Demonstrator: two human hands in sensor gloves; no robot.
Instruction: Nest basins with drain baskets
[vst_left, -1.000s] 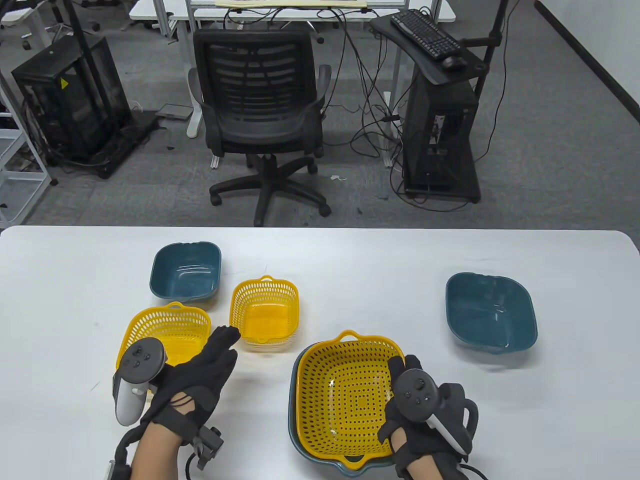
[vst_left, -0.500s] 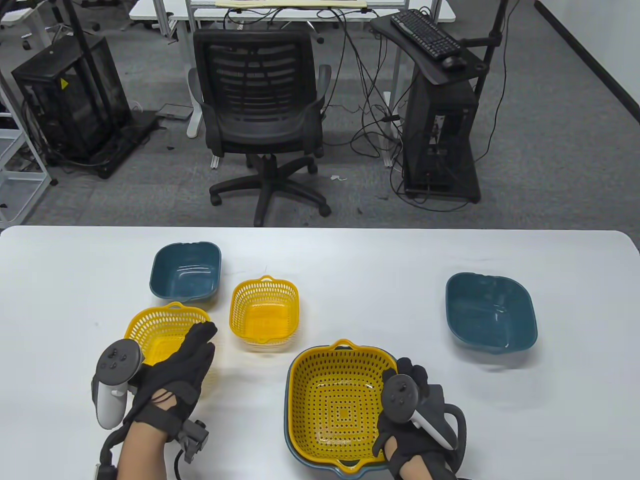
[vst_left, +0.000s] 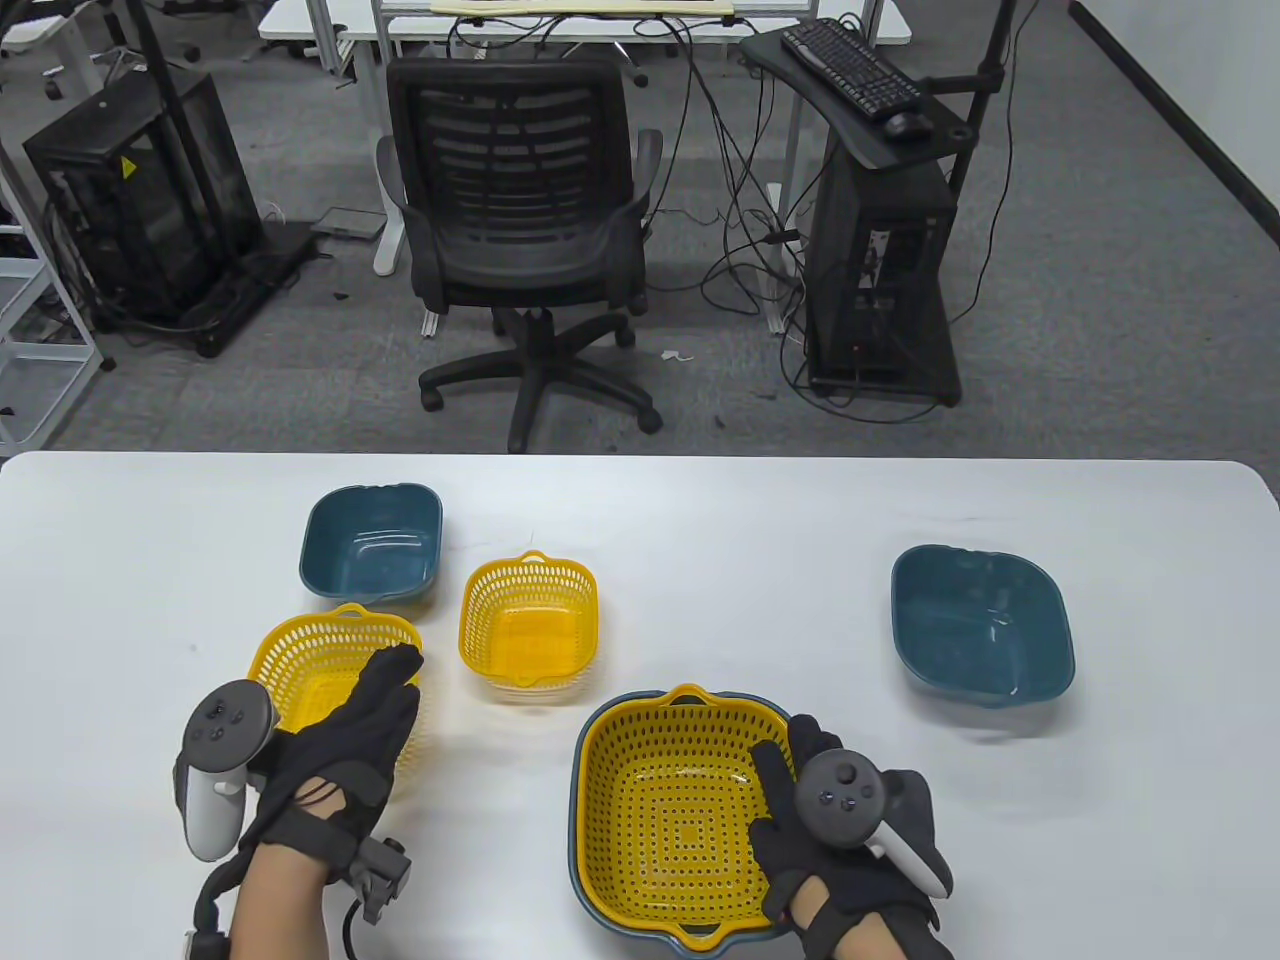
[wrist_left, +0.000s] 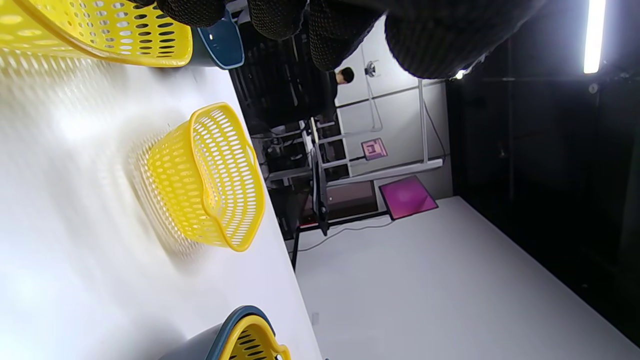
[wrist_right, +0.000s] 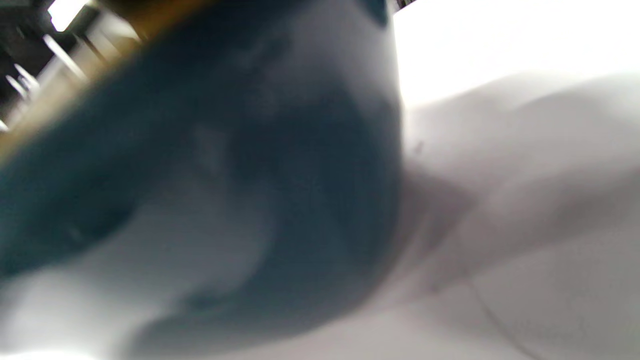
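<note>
A large yellow drain basket (vst_left: 680, 810) sits nested in a large blue basin (vst_left: 580, 850) at the front centre. My right hand (vst_left: 790, 750) grips their right rim, thumb inside the basket. The right wrist view shows only the basin's blue wall (wrist_right: 250, 175), blurred. My left hand (vst_left: 395, 665) is stretched flat over the right rim of a medium yellow basket (vst_left: 320, 670), holding nothing. The left wrist view shows my fingers (wrist_left: 325, 30) beside that basket (wrist_left: 100, 35). A small yellow basket (vst_left: 530, 625), a small blue basin (vst_left: 372, 545) and a medium blue basin (vst_left: 980, 625) stand empty.
The white table (vst_left: 700, 540) ends at its far edge, with an office chair (vst_left: 520, 230) and a computer stand (vst_left: 880, 260) beyond it. The small basket (wrist_left: 210, 180) stands between the medium basket and the nested pair (wrist_left: 215, 340).
My left hand moved left and back, from between the baskets to over the medium basket's right rim. My right hand shifted the nested basin and basket slightly left and toward the front edge.
</note>
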